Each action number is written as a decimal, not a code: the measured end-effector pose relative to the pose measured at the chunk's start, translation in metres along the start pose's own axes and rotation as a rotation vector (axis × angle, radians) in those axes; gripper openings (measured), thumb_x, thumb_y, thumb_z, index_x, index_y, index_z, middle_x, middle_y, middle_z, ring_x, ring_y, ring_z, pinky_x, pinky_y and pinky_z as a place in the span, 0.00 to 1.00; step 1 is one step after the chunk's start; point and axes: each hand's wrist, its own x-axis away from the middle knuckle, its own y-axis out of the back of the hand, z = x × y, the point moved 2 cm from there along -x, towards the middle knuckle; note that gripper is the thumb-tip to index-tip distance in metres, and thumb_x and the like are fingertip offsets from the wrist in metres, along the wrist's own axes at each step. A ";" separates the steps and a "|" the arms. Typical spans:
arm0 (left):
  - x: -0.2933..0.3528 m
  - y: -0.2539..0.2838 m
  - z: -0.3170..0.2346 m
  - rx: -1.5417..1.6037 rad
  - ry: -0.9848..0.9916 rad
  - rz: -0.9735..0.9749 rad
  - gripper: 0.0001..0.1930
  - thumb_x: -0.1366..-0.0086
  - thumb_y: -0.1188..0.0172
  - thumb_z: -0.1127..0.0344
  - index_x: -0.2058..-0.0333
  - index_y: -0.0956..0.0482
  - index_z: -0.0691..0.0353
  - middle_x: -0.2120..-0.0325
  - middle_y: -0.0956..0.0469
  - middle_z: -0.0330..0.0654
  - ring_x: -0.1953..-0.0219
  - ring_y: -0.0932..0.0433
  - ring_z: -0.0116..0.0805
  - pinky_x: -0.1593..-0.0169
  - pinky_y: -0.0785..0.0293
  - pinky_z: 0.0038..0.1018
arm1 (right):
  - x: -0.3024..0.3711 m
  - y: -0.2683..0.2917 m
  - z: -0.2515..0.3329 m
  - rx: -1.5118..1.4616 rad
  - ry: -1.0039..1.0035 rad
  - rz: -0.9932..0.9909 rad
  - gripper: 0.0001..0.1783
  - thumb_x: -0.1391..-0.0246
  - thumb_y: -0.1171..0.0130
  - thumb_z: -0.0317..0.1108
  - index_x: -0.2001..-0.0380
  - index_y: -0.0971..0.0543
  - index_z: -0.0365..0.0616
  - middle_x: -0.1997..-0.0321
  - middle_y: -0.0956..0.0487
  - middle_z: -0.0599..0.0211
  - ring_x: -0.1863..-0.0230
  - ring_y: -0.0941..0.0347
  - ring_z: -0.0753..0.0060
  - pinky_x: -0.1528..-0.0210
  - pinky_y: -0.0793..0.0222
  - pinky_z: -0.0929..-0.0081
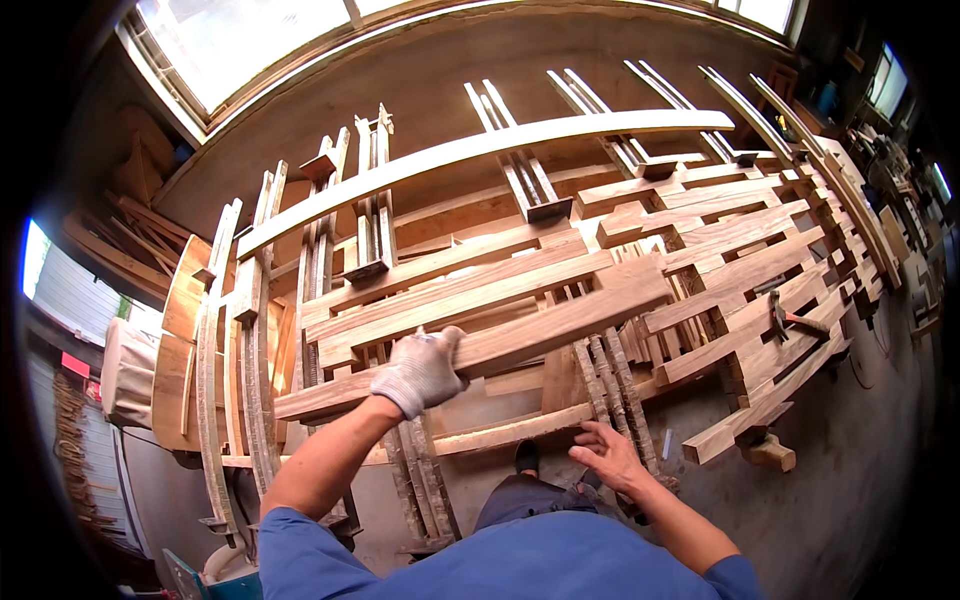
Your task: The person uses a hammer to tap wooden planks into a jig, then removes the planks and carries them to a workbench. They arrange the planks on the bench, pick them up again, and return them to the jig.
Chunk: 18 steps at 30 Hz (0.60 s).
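Observation:
My left hand [420,372], in a white knitted glove, grips a long wooden board [560,328] with the fingers wrapped over its edge. The board slants across the rack, its right end higher in the picture than its left. My right hand [610,455] is bare, its fingers loosely apart and holding nothing. It hangs beside ridged metal clamp bars [605,380] at the near edge. Beyond the gripped board lie several similar wooden pieces [460,290], set side by side with gaps between them.
A long pale plank [480,147] lies across upright metal clamp bars [375,200]. A hammer [795,320] rests on the wood to the right. At left are curved wooden panels [180,350] and a covered bundle [130,375]. A small block [768,453] sticks out below the right-hand boards.

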 end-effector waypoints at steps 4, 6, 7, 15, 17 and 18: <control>0.024 -0.025 -0.062 0.040 -0.153 -0.033 0.35 0.42 0.28 0.54 0.38 0.26 0.58 0.61 0.13 0.57 0.57 0.13 0.57 0.48 0.17 0.45 | -0.038 -0.061 0.048 -0.656 0.171 0.141 0.52 0.43 0.23 0.53 0.27 0.37 0.39 0.32 0.25 0.53 0.33 0.26 0.55 0.30 0.29 0.57; 0.026 -0.038 -0.090 0.072 -0.264 -0.085 0.36 0.42 0.29 0.57 0.36 0.28 0.61 0.62 0.13 0.58 0.59 0.12 0.57 0.52 0.17 0.47 | -0.044 -0.072 0.047 -0.977 0.139 0.048 0.46 0.42 0.24 0.54 0.29 0.32 0.45 0.34 0.24 0.61 0.34 0.27 0.60 0.30 0.31 0.56; 0.026 -0.038 -0.101 0.086 -0.279 -0.088 0.36 0.42 0.30 0.58 0.36 0.29 0.62 0.62 0.13 0.58 0.59 0.12 0.57 0.54 0.17 0.48 | -0.039 -0.070 0.047 -0.984 0.124 -0.001 0.44 0.43 0.25 0.59 0.31 0.28 0.49 0.32 0.24 0.65 0.30 0.30 0.63 0.23 0.40 0.56; 0.034 -0.033 -0.173 0.218 -0.552 -0.313 0.35 0.42 0.36 0.67 0.36 0.32 0.74 0.60 0.15 0.57 0.55 0.14 0.51 0.55 0.18 0.44 | -0.002 -0.026 0.077 -1.056 0.355 -0.198 0.35 0.35 0.34 0.53 0.33 0.26 0.44 0.36 0.21 0.65 0.34 0.27 0.62 0.26 0.36 0.61; 0.039 -0.013 -0.181 0.279 -0.675 -0.257 0.39 0.38 0.32 0.57 0.33 0.34 0.72 0.56 0.16 0.59 0.51 0.15 0.54 0.49 0.18 0.43 | 0.012 0.004 0.084 -0.986 0.441 -0.279 0.34 0.35 0.38 0.55 0.34 0.25 0.44 0.38 0.20 0.62 0.36 0.25 0.60 0.28 0.33 0.59; 0.041 -0.002 -0.178 0.334 -0.730 -0.237 0.42 0.36 0.30 0.52 0.31 0.35 0.71 0.54 0.16 0.60 0.50 0.15 0.56 0.47 0.18 0.43 | 0.023 0.014 0.094 -0.956 0.443 -0.357 0.38 0.38 0.36 0.57 0.35 0.25 0.42 0.38 0.21 0.58 0.36 0.25 0.58 0.31 0.30 0.57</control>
